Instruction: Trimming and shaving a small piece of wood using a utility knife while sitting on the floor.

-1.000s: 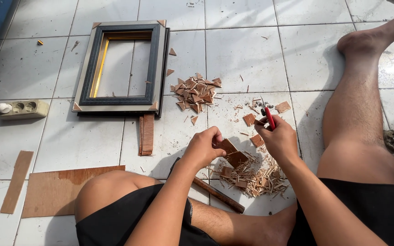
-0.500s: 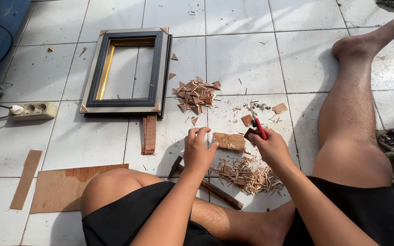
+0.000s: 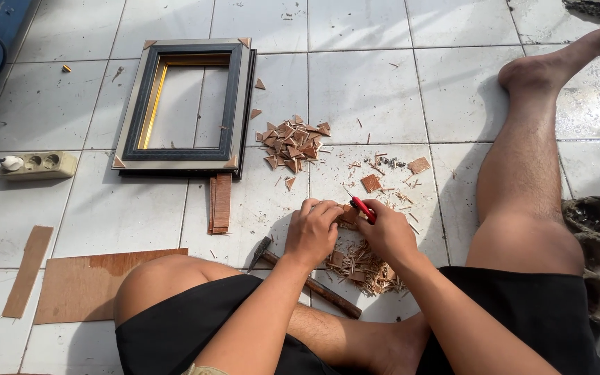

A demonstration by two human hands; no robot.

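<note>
the small wood piece sits right between both hands, low over the tile floor and above the heap of wood scraps. the left hand pinches it from the left, fingers curled; the right hand closes around a red-handled cutter touching its right edge. the hammer lies nearer the left hand.

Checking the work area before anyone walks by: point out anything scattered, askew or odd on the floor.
Wood scraps are strewn over the tiles: a heap of small triangles beside the picture frame, and splinters under the hands. A hammer lies half tucked under the left hand. The right hand holds a red-handled tool. Nothing looks broken.
</note>
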